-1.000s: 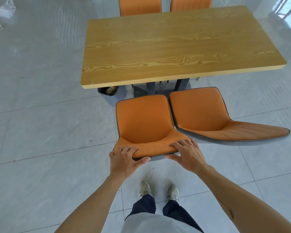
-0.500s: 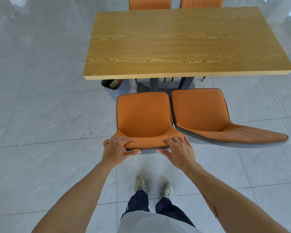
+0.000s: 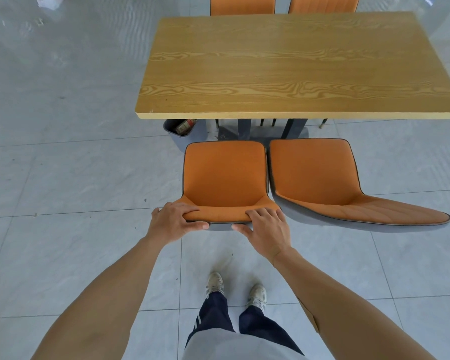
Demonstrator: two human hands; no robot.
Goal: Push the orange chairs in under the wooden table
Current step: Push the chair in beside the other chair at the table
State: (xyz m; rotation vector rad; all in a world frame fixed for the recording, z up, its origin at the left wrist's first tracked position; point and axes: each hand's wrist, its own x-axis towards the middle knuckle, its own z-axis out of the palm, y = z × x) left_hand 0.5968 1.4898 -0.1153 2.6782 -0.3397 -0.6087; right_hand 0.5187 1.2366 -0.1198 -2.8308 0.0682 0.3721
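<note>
The wooden table (image 3: 291, 68) fills the upper middle of the head view. Two orange chairs stand side by side on its near side, their seats just short of the table edge. My left hand (image 3: 173, 222) and my right hand (image 3: 266, 229) both grip the top of the backrest of the left orange chair (image 3: 225, 175), fingers curled over the rim, thumbs on its grey back. The right orange chair (image 3: 315, 172) stands untouched beside it, almost touching. Two more orange chairs (image 3: 242, 5) show their backrests beyond the table's far edge.
A grey bin (image 3: 183, 128) with rubbish stands on the tiled floor under the table's near left corner. The dark table legs (image 3: 244, 128) sit just ahead of the chair seats. My feet (image 3: 235, 289) stand behind the left chair. Crumpled litter (image 3: 48, 1) lies far left.
Both hands have stayed on the left chair's backrest, and the chair has slid forward towards the table. I have stepped forward with it. The right chair has not moved.
</note>
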